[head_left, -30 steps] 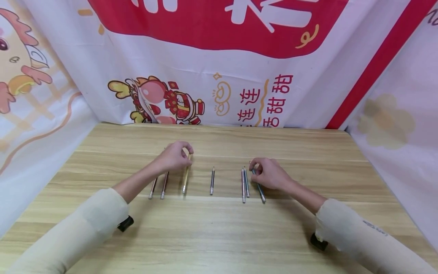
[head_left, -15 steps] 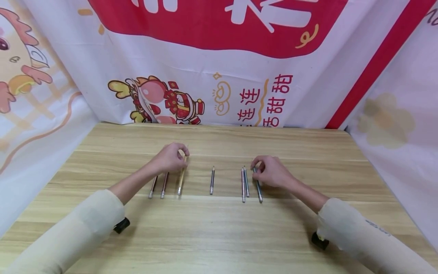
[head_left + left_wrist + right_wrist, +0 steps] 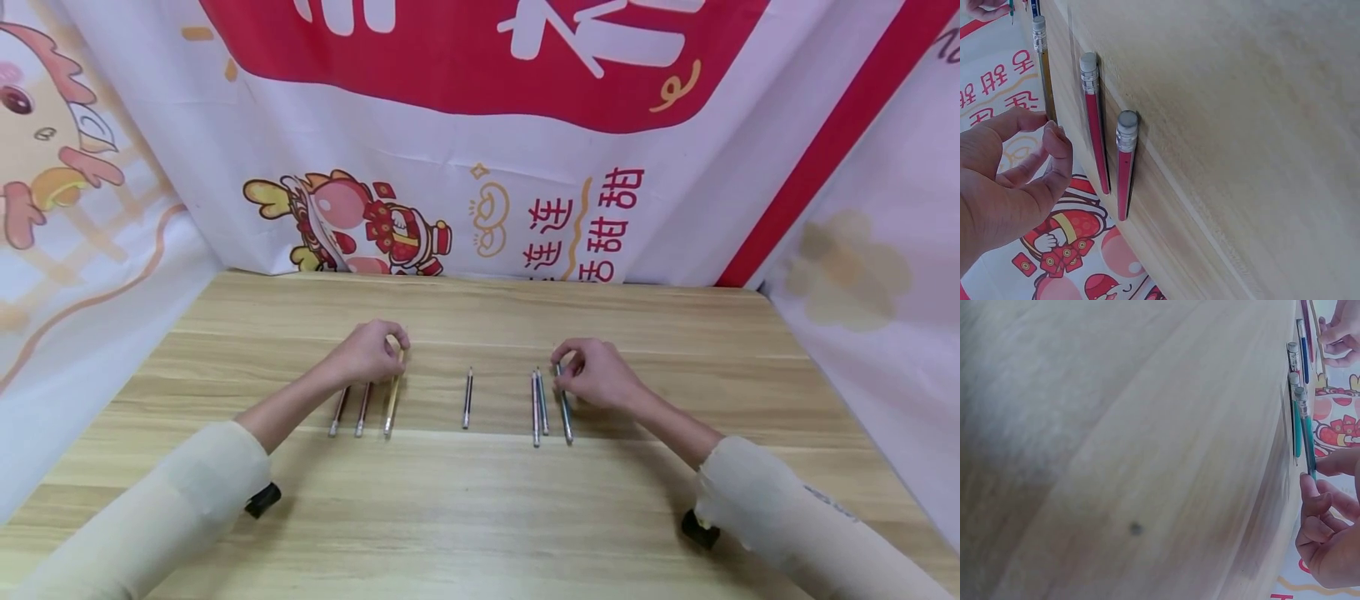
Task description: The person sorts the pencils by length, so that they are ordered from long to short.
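Observation:
In the head view my left hand point(image 3: 372, 353) pinches a yellow pencil point(image 3: 392, 400) between thumb and index finger, its eraser end toward me. Just left of it lie two dark red pencils, the nearer one point(image 3: 363, 408) and the outer one point(image 3: 339, 412); both show their erasers in the left wrist view. My right hand point(image 3: 602, 375) pinches a teal pencil point(image 3: 565, 413) near its far end. Beside that, to the left, lie another teal pencil point(image 3: 542, 404) and a pinkish pencil point(image 3: 536, 410). Between the hands a dark blue pencil point(image 3: 468, 402) lies alone.
The pencils are on a light wood-grain table point(image 3: 465, 517). A white and red printed cloth point(image 3: 450, 133) hangs along the table's back edge, with more cloth at both sides. Black wrist straps show below the left sleeve point(image 3: 262, 500) and the right sleeve point(image 3: 700, 528).
My left hand has carried the yellow pencil leftward, closer to the red pencils. The teal pencil's eraser end in my right hand has swung left, toward the pair beside it.

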{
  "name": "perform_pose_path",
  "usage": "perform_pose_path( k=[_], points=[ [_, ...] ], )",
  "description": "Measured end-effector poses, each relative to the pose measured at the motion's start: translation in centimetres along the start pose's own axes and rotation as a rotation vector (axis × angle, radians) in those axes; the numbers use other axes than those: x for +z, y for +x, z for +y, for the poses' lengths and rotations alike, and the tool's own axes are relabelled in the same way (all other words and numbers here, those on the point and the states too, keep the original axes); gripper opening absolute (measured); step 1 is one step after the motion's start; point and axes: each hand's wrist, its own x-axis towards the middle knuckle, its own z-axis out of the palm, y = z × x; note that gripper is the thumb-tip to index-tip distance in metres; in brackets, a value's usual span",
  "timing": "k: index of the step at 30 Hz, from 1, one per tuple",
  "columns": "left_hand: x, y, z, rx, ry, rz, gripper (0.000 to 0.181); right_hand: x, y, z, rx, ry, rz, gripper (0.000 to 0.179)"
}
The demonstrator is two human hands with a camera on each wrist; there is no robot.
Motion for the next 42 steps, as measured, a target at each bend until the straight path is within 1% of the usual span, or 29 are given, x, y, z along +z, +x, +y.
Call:
perform_pose_path(
  k=[7, 16, 24, 30, 37, 42],
  points=[
    [0.0, 0.2, -0.4, 0.017, 0.053, 0.003, 0.028, -0.3, -0.1, -0.4, -0.005, 0.026, 0.020, 0.027],
    [0.2, 0.3, -0.5, -0.017, 0.082, -0.011, 0.024, -0.2, -0.1, -0.8, -0.032, 0.017, 0.041, 0.027],
    [0.2, 0.4, -0.5, -0.029, 0.091, -0.019, 0.021, -0.2, 0.1, -1.4, -0.026, 0.016, 0.039, 0.026],
    [0.2, 0.3, -0.3, -0.022, 0.120, -0.022, 0.021, -0.1, 0.1, -1.5, -0.038, 0.030, 0.033, 0.026],
    [0.3, 0.4, -0.4, -0.008, 0.170, -0.009, 0.019, 0.1, 0.2, -1.5, -0.057, 0.033, 0.036, 0.026],
    [0.3, 0.5, -0.5, -0.002, 0.179, -0.007, 0.018, 0.1, 0.4, -1.5, -0.041, 0.040, 0.031, 0.027]
  ],
)
